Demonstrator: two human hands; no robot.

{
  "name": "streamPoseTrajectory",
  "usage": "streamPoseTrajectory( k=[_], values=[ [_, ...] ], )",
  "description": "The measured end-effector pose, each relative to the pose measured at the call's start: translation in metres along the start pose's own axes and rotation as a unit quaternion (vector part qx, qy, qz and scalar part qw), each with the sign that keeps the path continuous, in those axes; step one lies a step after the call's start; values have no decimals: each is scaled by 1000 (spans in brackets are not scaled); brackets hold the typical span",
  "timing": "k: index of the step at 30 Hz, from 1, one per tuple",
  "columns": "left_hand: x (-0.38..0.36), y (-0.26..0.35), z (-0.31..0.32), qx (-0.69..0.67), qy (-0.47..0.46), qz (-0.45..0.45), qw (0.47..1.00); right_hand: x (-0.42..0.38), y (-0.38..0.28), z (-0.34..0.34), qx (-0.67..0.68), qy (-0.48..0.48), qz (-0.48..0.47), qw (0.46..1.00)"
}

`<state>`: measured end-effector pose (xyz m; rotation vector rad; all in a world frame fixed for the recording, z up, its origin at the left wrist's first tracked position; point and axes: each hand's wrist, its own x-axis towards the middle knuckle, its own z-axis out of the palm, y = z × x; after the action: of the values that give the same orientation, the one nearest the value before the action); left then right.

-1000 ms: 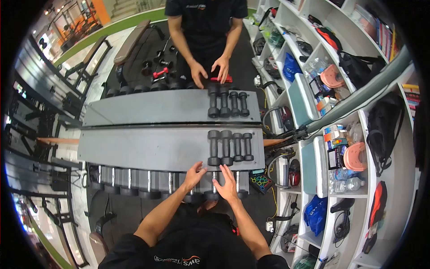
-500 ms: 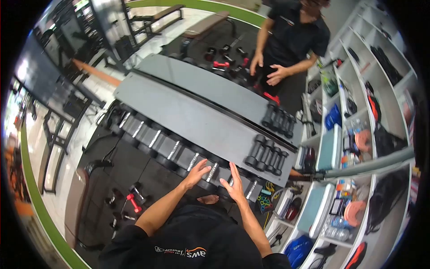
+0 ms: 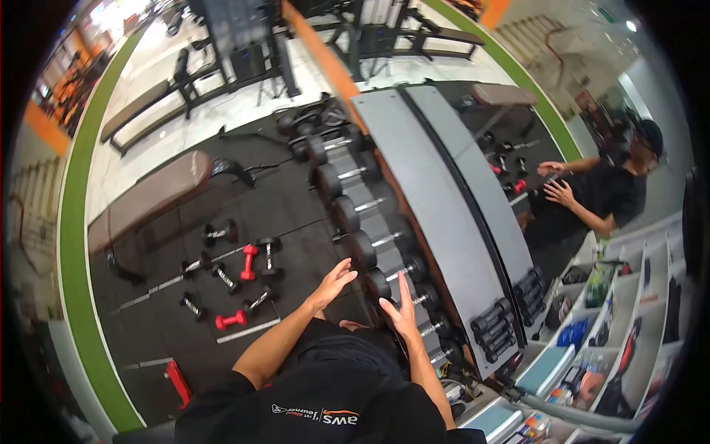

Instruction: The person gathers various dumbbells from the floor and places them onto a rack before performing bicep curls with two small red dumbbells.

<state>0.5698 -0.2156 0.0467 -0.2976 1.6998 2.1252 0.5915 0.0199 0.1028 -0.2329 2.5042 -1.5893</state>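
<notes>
My left hand point(image 3: 333, 285) is raised with its fingers spread and nothing in it, just left of the dumbbell rack. Held up beside it, my right hand point(image 3: 402, 309) is also empty, its fingers apart, in front of the lower dumbbells. A long row of black dumbbells with silver handles point(image 3: 386, 240) runs along the rack. Small black dumbbells point(image 3: 494, 329) lie on the near end of the grey rack top point(image 3: 425, 170). To the left, two red dumbbells point(image 3: 249, 263) and several black ones point(image 3: 269, 258) are scattered on the dark floor mat.
A brown padded bench point(image 3: 151, 194) stands at the left. Weight machines point(image 3: 248, 44) are at the top. White shelves point(image 3: 629, 277) with bags and bottles fill the right. A mirror beside the rack shows a person in black with both hands raised.
The view has turned left, so the rack now runs more upright and more floor with scattered dumbbells shows. Both my hands remain raised and empty.
</notes>
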Motion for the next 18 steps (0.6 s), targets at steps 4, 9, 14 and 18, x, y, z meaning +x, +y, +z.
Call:
streamPoseTrajectory(
  k=[4,9,14,18],
  values=[
    [-35,-3,-60,-47,82,16,995,25,-25,45,20,-86,13,996],
    [-78,-20,-121,-99,196,43,975,50,-47,90,27,-188,-11,982],
    [-124,-27,-139,-151,291,69,942,72,-71,123,27,-268,-7,963],
    [-143,-51,-139,-165,352,76,918,93,-63,150,84,-315,47,944]
  ],
)
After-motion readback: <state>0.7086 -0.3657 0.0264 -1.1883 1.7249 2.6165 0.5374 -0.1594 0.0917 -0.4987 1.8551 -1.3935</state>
